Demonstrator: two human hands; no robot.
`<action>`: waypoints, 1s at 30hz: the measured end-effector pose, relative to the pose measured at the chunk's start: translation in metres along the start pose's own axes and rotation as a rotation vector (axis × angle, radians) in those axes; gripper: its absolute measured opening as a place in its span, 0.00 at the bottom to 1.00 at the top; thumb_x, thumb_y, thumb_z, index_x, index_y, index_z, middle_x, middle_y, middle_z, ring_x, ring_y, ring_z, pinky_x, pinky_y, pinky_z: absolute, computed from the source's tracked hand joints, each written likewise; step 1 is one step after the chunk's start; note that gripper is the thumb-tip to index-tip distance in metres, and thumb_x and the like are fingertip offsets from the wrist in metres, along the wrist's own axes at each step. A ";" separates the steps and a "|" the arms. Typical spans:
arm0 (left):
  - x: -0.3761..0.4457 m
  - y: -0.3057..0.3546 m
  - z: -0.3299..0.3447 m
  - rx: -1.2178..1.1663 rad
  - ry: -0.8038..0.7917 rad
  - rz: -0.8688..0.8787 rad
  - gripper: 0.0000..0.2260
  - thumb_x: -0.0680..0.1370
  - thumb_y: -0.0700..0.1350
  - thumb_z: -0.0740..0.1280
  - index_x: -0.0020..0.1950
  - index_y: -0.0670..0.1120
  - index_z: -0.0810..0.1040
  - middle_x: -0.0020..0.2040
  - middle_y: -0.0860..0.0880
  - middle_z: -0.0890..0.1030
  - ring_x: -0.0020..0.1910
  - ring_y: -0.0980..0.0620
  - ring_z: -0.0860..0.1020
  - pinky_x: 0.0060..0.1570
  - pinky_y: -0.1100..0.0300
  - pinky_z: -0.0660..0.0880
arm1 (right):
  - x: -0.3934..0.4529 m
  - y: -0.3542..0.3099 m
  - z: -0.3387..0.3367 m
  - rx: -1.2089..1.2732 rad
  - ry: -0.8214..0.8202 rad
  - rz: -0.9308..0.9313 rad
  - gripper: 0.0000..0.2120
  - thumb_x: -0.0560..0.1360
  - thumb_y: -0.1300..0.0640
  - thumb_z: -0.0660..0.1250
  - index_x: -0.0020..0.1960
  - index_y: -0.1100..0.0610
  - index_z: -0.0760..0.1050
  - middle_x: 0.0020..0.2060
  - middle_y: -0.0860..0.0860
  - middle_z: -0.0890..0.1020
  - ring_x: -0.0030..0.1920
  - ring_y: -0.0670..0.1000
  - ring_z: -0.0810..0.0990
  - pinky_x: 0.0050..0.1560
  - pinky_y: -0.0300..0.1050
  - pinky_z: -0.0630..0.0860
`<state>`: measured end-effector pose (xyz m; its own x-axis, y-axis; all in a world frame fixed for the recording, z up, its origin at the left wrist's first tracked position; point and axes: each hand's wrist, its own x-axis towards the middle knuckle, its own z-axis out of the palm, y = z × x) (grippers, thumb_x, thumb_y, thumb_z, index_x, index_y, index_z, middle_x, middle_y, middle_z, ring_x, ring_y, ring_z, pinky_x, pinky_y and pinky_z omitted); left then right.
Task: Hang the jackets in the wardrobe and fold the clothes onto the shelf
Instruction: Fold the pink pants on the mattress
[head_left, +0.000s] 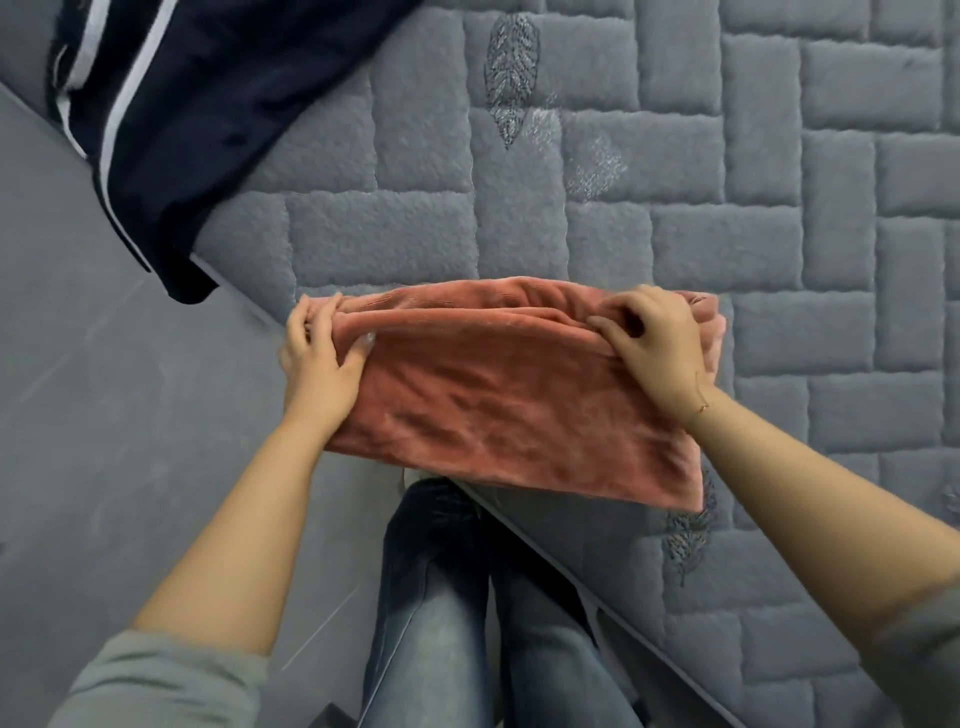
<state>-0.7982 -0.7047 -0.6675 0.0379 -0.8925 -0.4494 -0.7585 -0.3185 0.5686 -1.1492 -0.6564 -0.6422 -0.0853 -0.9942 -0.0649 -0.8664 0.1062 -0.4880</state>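
A folded salmon-pink fleece garment (509, 395) lies at the near edge of the grey quilted bed (779, 208), its lower edge hanging past the bed's edge. My left hand (319, 353) grips its left end, thumb on top and fingers curled round the fold. At the right end, my right hand (654, 345) pinches the upper layers with curled fingers. A dark navy jacket (197, 119) with white stripes lies at the upper left, draped over the bed's corner.
Grey tiled floor (104, 415) fills the left side. My legs in blue jeans (457, 597) stand against the bed's edge below the garment. The bed stretches away to the right and top.
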 end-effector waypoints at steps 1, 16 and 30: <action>0.002 -0.001 0.000 -0.021 0.008 -0.023 0.30 0.79 0.50 0.68 0.78 0.48 0.61 0.78 0.43 0.56 0.76 0.40 0.57 0.74 0.53 0.53 | -0.006 -0.001 0.003 -0.021 -0.020 -0.030 0.07 0.76 0.56 0.71 0.47 0.60 0.83 0.42 0.53 0.83 0.44 0.55 0.80 0.50 0.52 0.74; -0.048 0.016 -0.062 -0.454 -0.357 -0.458 0.34 0.61 0.66 0.75 0.61 0.49 0.80 0.57 0.47 0.84 0.55 0.50 0.83 0.59 0.52 0.77 | -0.043 -0.003 -0.016 0.118 0.106 0.097 0.16 0.82 0.53 0.58 0.51 0.59 0.83 0.58 0.53 0.77 0.61 0.53 0.72 0.69 0.41 0.59; -0.157 0.233 0.070 -0.286 -0.708 0.101 0.19 0.78 0.50 0.69 0.68 0.50 0.72 0.62 0.55 0.78 0.60 0.61 0.76 0.55 0.76 0.70 | -0.112 0.024 -0.066 1.608 0.071 1.065 0.31 0.84 0.41 0.45 0.54 0.51 0.85 0.53 0.52 0.85 0.54 0.49 0.84 0.48 0.42 0.81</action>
<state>-1.0263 -0.6168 -0.5123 -0.5211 -0.5355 -0.6646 -0.5346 -0.4022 0.7433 -1.1927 -0.5439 -0.5894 -0.2443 -0.5156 -0.8213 0.7410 0.4470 -0.5011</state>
